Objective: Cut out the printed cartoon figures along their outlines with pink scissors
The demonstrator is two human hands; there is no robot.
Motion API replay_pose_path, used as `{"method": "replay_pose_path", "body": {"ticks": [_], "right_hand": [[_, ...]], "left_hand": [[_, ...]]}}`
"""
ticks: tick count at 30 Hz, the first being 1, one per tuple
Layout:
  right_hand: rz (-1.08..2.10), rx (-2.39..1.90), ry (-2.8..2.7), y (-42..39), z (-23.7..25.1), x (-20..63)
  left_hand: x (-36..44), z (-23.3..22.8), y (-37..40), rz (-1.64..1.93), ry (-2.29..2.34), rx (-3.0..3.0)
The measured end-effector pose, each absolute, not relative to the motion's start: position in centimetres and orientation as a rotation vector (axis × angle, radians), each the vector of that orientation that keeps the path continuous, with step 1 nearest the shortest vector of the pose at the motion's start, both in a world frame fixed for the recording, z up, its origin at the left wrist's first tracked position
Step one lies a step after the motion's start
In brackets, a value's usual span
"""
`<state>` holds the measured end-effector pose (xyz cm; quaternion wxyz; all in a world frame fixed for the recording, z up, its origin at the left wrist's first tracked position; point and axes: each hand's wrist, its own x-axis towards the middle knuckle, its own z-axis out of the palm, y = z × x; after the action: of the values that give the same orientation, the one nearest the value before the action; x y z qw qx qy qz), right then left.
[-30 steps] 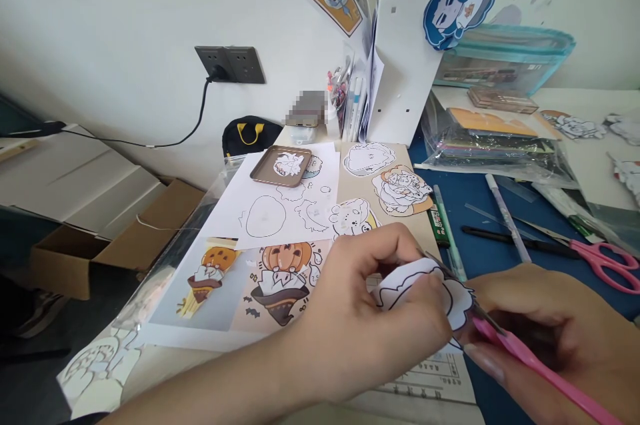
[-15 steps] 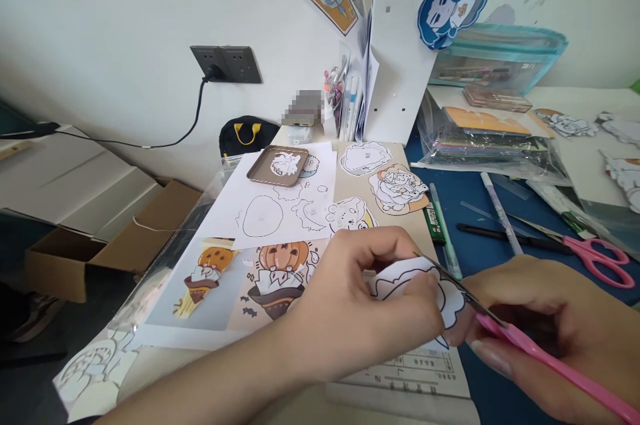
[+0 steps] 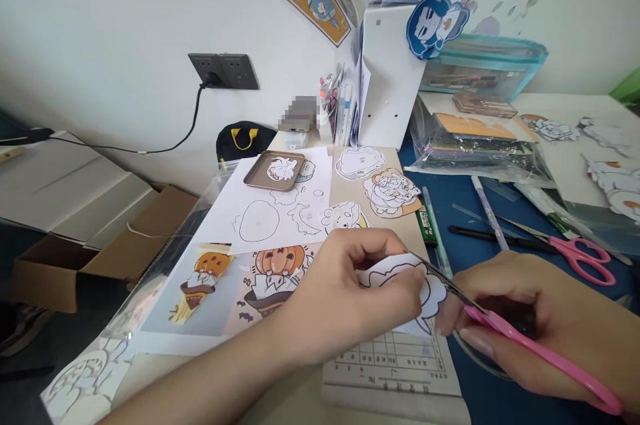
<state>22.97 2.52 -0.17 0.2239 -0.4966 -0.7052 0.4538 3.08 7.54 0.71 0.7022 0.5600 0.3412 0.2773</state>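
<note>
1. Scissors, pink-handled, sat in the right hand, its grip closed round the handles, blades at the paper cutout.
2. Left hand pinched that cutout above the surface.
3. Turning the paper, not the blades, would likely keep the outline clean.

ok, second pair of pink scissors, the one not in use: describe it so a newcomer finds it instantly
Start at the blue mat on the right half of the desk. Near its right edge, below the clear bag of coloured sheets, lies the spare pair of scissors, flat and untouched. Its pink loop handles point right, unlike the pink pair in the right hand.
</note>
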Motion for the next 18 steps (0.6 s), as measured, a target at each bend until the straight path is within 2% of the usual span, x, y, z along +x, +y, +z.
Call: {"method": "replay_pose_path", "body": {"ticks": [6,11,18], "right_hand": [[1.283,-1.407,-1.55,2.5,-0.2,21.6],[1.042,-1.438,-1.638,2.0,-0.9,19.4],[0.943,-1.509,-1.717,1.5,-1.8,19.1]], "left_hand": [[3.9,-0.1,7.0,0.884,0.597,0.985],[4.5,-0.9,6.0,1.046,0.645,0.93],[4.6,-0.5,5.8,1.095,0.685,0.897]]}}
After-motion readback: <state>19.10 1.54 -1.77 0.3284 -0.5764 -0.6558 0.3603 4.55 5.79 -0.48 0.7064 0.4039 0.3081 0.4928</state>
